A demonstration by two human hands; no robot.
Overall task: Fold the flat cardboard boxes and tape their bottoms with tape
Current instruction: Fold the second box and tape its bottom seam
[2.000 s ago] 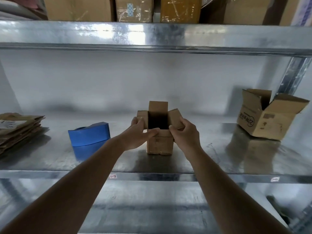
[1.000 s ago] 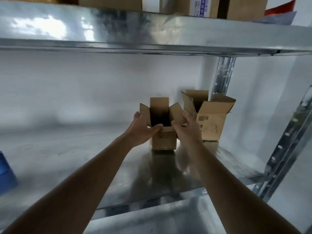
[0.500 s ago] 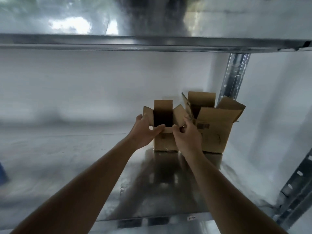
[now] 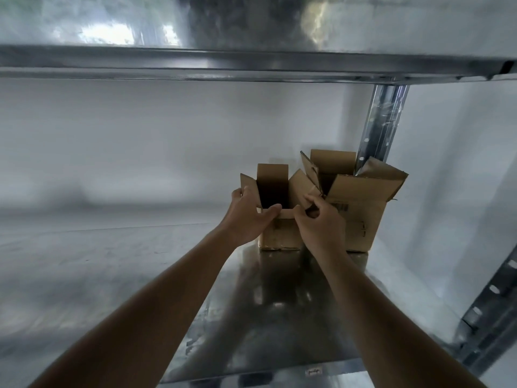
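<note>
You've got the small box (image 4: 279,231) standing upright on the metal shelf (image 4: 112,264), just right of centre, its four top flaps up and its mouth open toward you. Your left hand (image 4: 246,217) grips the box at its 9 o'clock side, thumb hooked over the near rim, fingers wrapped behind the left flap. Your right hand (image 4: 321,225) is at its 3 o'clock side, fingers curled and pinching the right flap where it meets the rim (the fingertips are tucked under, so exactly how deep they reach is hard to tell).

Right up against it at 3 o'clock sits the bigger box (image 4: 361,217), also upright with its flaps splayed open. The small box's right flap leans against it, and your right hand is wedged in the tight space between the two, so that neighbour crowds the right side. A printed label shows on its front face, too blurred to read.

Behind the bigger box, at about 1 o'clock, a perforated steel upright (image 4: 380,124) rises to the upper shelf (image 4: 195,60) overhead. A second upright (image 4: 492,312) slants along the right edge at 4 o'clock. A small tag (image 4: 314,371) is stuck on the shelf's front lip at 6 o'clock.

Count: two boxes, two hands, two uprights, two shelf levels.
</note>
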